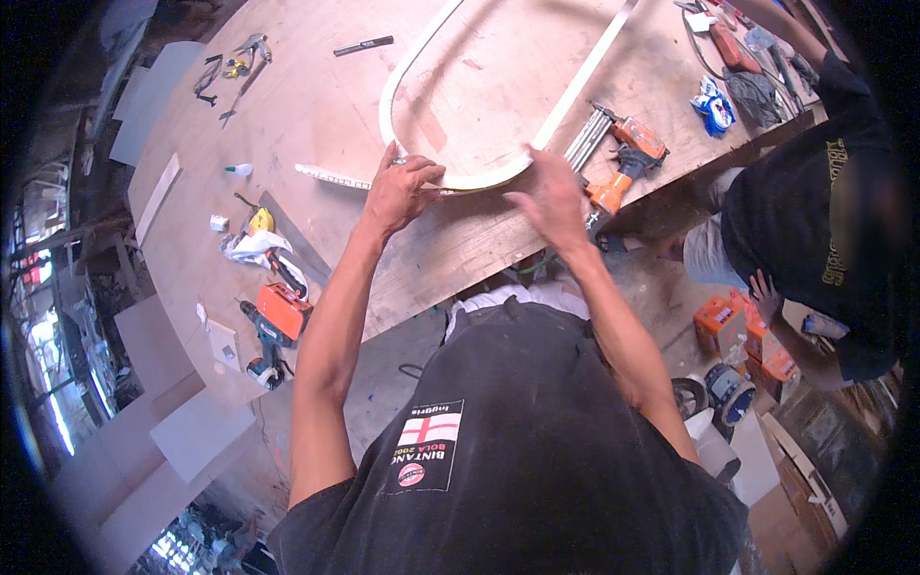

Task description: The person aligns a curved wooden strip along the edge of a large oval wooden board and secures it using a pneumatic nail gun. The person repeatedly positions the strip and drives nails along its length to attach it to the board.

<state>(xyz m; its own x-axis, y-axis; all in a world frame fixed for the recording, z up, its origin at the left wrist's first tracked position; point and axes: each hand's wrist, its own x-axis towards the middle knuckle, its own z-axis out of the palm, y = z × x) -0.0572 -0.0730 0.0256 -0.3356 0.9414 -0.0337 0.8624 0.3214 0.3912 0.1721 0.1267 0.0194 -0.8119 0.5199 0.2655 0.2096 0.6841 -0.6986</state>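
Note:
A pale, narrow strip (489, 178) stands bent into a U-shaped curve on the wooden worktable, its two sides running away from me. My left hand (398, 192) is closed on the bend's left part, thumb and fingers pinching there. Out to the left from under that hand sticks a light end piece with small notches (331, 177). At the bend's right side is my right hand (558, 201), smeared by motion, its thumb spread away from the fingers. Its fingertips are close to the strip; whether they touch it, I cannot tell. An orange nail gun (618, 158) lies just right of that hand.
On the table (287, 115) are a black marker (364, 46), clamps (247, 72), a yellow tape measure (261, 220), an orange-and-black power tool (280, 314) and a blue-white packet (712, 107). Another person (795, 211) in dark clothes stands at the right edge. Orange cases (743, 331) sit below.

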